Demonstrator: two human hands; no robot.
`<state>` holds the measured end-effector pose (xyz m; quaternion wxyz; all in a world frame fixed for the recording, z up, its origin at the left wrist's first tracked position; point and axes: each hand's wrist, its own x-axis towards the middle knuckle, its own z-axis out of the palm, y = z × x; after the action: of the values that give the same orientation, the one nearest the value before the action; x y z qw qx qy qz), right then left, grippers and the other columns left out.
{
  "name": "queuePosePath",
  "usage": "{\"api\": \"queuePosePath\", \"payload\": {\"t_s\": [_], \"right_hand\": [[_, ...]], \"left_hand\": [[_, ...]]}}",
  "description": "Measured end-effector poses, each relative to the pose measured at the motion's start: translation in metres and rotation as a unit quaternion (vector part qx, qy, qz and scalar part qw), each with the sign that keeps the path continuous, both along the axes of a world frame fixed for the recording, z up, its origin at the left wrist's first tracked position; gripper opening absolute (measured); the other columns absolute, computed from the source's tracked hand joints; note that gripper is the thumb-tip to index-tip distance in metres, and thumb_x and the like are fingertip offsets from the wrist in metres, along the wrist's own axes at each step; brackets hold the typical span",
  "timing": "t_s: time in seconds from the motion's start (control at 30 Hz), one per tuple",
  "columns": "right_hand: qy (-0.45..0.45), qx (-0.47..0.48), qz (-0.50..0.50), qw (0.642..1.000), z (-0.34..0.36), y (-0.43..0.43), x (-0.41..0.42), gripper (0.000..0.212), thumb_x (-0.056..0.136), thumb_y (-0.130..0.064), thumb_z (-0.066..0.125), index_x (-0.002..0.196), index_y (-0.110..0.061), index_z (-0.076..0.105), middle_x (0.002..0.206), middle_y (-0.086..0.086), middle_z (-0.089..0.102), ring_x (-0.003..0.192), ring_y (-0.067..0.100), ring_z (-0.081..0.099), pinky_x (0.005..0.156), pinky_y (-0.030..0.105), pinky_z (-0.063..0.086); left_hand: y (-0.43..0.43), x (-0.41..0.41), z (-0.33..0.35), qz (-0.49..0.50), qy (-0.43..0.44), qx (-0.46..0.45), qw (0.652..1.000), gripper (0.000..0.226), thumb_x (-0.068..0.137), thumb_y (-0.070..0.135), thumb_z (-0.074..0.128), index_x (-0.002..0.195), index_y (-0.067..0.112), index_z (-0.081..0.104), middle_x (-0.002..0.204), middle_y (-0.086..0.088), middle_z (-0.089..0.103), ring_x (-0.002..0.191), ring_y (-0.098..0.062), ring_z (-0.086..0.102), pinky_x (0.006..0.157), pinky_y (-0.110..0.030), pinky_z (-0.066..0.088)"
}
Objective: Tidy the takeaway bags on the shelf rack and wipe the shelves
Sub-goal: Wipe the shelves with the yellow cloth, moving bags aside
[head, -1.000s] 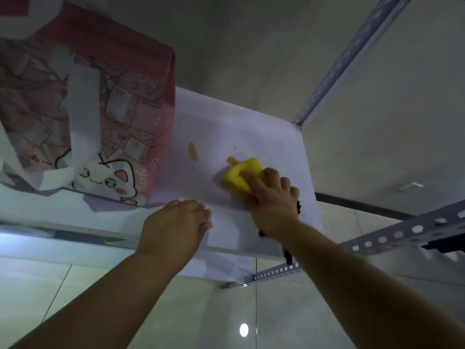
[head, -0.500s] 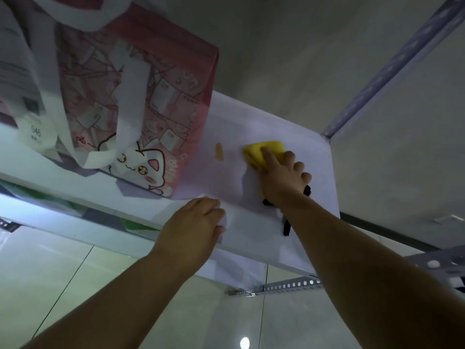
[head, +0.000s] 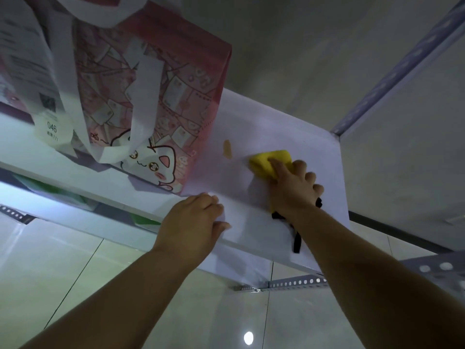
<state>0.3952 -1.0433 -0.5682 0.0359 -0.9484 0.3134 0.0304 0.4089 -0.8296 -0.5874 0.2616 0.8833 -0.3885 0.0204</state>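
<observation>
Right hand (head: pixel 293 190) grips yellow sponge (head: pixel 269 161), centre-right. Left hand (head: pixel 193 222) clasps shelf (head: pixel 276 127) edge. Brown stain (head: pixel 227 149) just left: sweep leftward, press firmly, stop short of pink bag (head: pixel 151 96).

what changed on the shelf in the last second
The right grip pushed the yellow sponge toward the back of the shelf, about level with the orange smear. A smaller smear seen beside the sponge earlier is now out of sight, wiped or covered. Unchanged: the left grip holds the shelf's front edge, the pink bag stands left.
</observation>
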Motion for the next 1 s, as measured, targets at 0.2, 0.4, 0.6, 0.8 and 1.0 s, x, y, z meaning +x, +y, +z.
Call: {"api": "queuePosePath", "payload": {"t_s": [0.2,0.4,0.6,0.8,1.0], "right_hand": [[-0.044,-0.063,0.125,0.989,-0.009,0.025,-0.03,0.047,0.089,-0.042,0.049,0.134,-0.05,0.035,0.137,0.003,0.03,0.11,0.032,0.035,0.089,0.042,0.024],[-0.061,-0.043,0.128,0.989,-0.012,0.03,-0.049,0.044,0.089,-0.043,0.051,0.132,-0.048,0.041,0.135,0.003,0.033,0.108,0.031,0.035,0.088,0.041,0.025],[-0.042,0.002,-0.029,0.999,-0.007,0.014,0.044,0.044,0.092,-0.031,0.038,0.132,-0.049,0.03,0.132,0.009,0.026,0.106,0.035,0.032,0.093,0.048,0.023],[0.001,-0.002,0.023,1.0,-0.008,0.021,0.104,0.043,0.092,-0.041,0.041,0.131,-0.052,0.029,0.135,0.008,0.024,0.11,0.035,0.032,0.091,0.046,0.023],[-0.042,-0.017,0.207,0.977,-0.008,0.025,0.031,0.051,0.09,-0.034,0.042,0.132,-0.056,0.026,0.136,0.002,0.025,0.112,0.03,0.03,0.093,0.044,0.02]], "left_hand": [[0.002,-0.002,0.003,0.0,0.019,0.011,1.0,0.026,0.069,0.021,0.081,0.088,0.004,0.072,0.095,-0.013,0.07,0.086,-0.033,0.066,0.072,-0.04,0.053],[0.01,-0.005,0.007,0.008,0.025,0.002,1.0,0.021,0.063,0.016,0.085,0.078,0.006,0.073,0.09,-0.012,0.069,0.08,-0.03,0.066,0.069,-0.035,0.055],[0.013,-0.002,0.006,-0.009,0.01,0.007,1.0,0.017,0.075,0.023,0.076,0.085,0.01,0.074,0.094,-0.007,0.071,0.083,-0.025,0.068,0.074,-0.032,0.055],[0.014,0.0,-0.002,-0.007,0.032,-0.005,0.999,0.035,0.094,0.04,0.046,0.114,0.02,0.065,0.119,0.003,0.061,0.103,-0.016,0.058,0.091,-0.029,0.044],[0.014,0.0,0.005,-0.012,0.012,0.023,1.0,0.019,0.073,0.025,0.077,0.086,0.011,0.074,0.093,-0.006,0.071,0.075,-0.025,0.067,0.069,-0.031,0.055]]}}
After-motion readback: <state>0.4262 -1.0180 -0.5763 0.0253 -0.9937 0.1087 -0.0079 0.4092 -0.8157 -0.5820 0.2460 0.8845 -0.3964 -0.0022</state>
